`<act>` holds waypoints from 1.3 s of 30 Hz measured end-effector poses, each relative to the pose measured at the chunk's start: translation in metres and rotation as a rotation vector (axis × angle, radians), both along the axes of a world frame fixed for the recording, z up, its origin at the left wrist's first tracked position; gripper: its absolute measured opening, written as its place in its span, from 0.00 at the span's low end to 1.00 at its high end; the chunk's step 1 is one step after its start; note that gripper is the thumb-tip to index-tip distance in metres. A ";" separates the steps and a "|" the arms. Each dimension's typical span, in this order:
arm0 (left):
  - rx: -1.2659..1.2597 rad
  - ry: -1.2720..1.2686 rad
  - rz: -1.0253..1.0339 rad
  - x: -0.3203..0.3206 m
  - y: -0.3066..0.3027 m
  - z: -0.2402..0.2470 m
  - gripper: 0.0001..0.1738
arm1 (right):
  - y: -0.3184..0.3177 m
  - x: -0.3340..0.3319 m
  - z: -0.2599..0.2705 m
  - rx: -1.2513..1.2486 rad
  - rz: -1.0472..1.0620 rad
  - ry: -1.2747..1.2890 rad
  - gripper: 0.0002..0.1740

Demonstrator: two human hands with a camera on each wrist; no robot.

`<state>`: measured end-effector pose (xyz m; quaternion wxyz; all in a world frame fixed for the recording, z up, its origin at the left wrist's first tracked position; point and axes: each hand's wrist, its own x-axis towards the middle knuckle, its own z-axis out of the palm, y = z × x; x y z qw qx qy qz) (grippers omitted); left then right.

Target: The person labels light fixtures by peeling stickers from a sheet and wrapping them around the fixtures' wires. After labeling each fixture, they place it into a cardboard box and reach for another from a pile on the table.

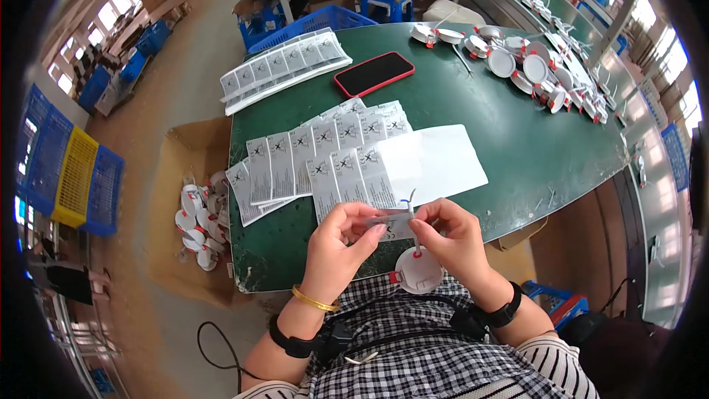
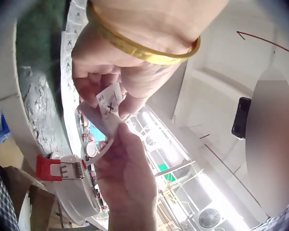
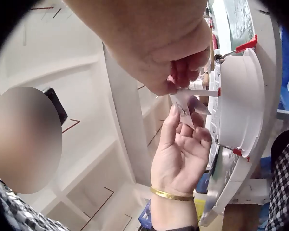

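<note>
In the head view my left hand (image 1: 336, 244) pinches one end of a small silver printed label (image 1: 396, 230) between thumb and fingers. My right hand (image 1: 452, 240) pinches the label's other end together with the thin white cable (image 1: 411, 201) of a recessed downlight. That round white downlight (image 1: 419, 272) hangs by its cable below the hands, with red-tipped spring clips at its sides. In the left wrist view the label (image 2: 109, 103) stretches between both hands, folded at the cable. The right wrist view shows the downlight's side (image 3: 238, 103) and the label (image 3: 184, 109) at the fingertips.
Overlapping label sheets (image 1: 325, 140) and a white backing sheet (image 1: 439, 159) lie on the green table (image 1: 517, 166). Behind them are a phone (image 1: 375, 74) and another label stack (image 1: 284, 66). Downlights (image 1: 535, 68) are heaped at the back right; a cardboard box (image 1: 173, 240) holds more.
</note>
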<state>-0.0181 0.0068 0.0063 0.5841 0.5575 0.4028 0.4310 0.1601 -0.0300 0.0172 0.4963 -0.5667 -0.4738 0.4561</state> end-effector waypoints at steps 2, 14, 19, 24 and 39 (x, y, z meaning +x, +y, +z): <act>0.019 -0.027 0.037 -0.003 -0.003 -0.006 0.09 | 0.000 0.002 -0.001 -0.028 0.017 -0.008 0.06; -0.209 -0.207 -0.038 -0.009 0.004 -0.024 0.07 | -0.001 0.002 -0.011 0.015 -0.004 0.114 0.04; -0.324 -0.257 -0.081 -0.008 0.006 -0.026 0.05 | -0.002 0.002 -0.010 0.013 -0.005 0.164 0.04; -0.266 -0.252 -0.012 -0.001 0.004 -0.027 0.06 | -0.002 0.002 -0.011 0.015 -0.024 0.199 0.03; -0.296 -0.349 0.026 0.011 0.003 -0.029 0.06 | -0.002 0.005 -0.014 -0.001 -0.056 0.211 0.04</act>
